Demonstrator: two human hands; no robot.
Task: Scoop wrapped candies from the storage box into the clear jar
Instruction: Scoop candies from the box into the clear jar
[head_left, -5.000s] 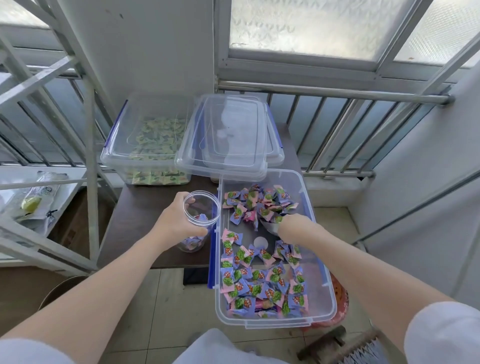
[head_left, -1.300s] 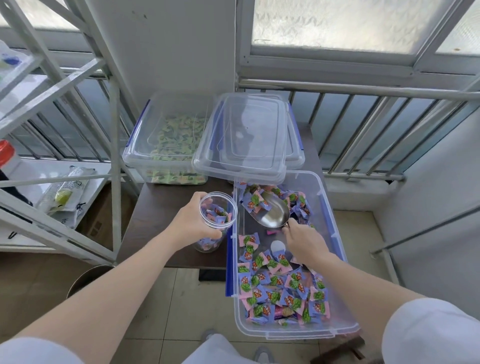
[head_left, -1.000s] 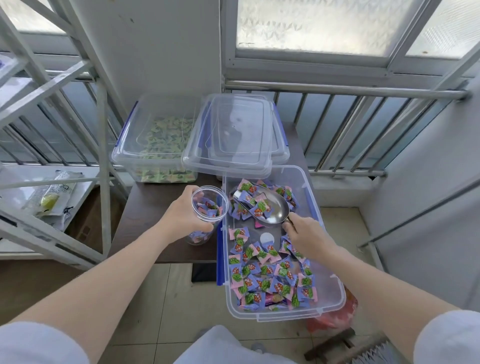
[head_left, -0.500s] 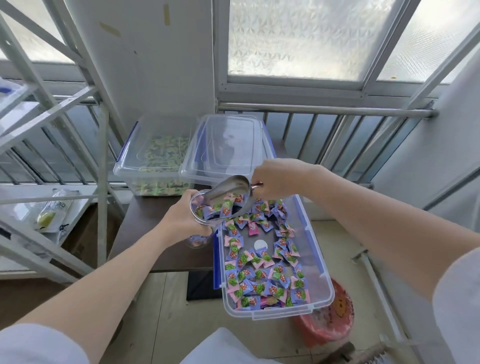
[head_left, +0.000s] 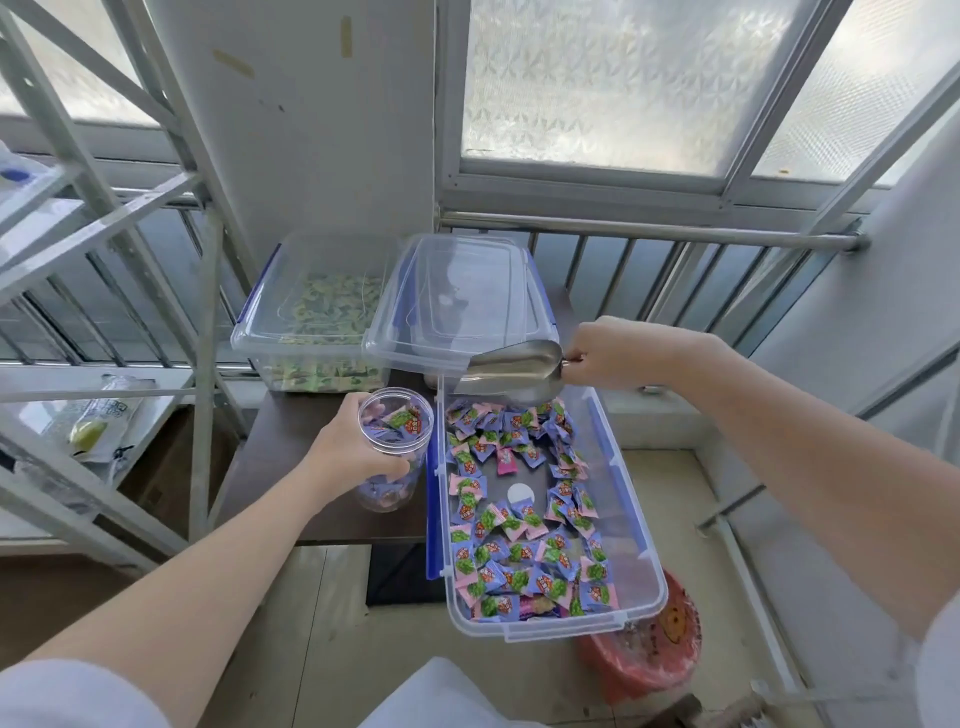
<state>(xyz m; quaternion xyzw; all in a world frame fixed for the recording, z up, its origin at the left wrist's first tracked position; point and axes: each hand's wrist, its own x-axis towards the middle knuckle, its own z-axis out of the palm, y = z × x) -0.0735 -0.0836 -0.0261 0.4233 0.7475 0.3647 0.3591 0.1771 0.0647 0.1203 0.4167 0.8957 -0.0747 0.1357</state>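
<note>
My left hand (head_left: 353, 449) grips the clear jar (head_left: 393, 457), which stands on the dark table (head_left: 291, 467) and holds purple and green wrapped candies up to near its rim. My right hand (head_left: 618, 353) holds the handle of a metal scoop (head_left: 511, 371), raised over the far end of the open storage box (head_left: 639, 566), to the right of the jar. The scoop looks empty. Several wrapped candies (head_left: 519, 530) lie spread over the box floor, with a bare patch in the middle.
Behind the jar stands a second clear box (head_left: 311, 317) of yellow-green candies. A clear lid (head_left: 467, 301) leans across both boxes. A metal rack (head_left: 104, 291) fills the left side. A railing (head_left: 675, 239) runs behind, and a red bin (head_left: 649, 670) stands on the floor.
The scoop has left the jar's mouth and moved right, over the box's far end, emptied. The jar holds more candies than before. My left hand kept its grip on the jar.
</note>
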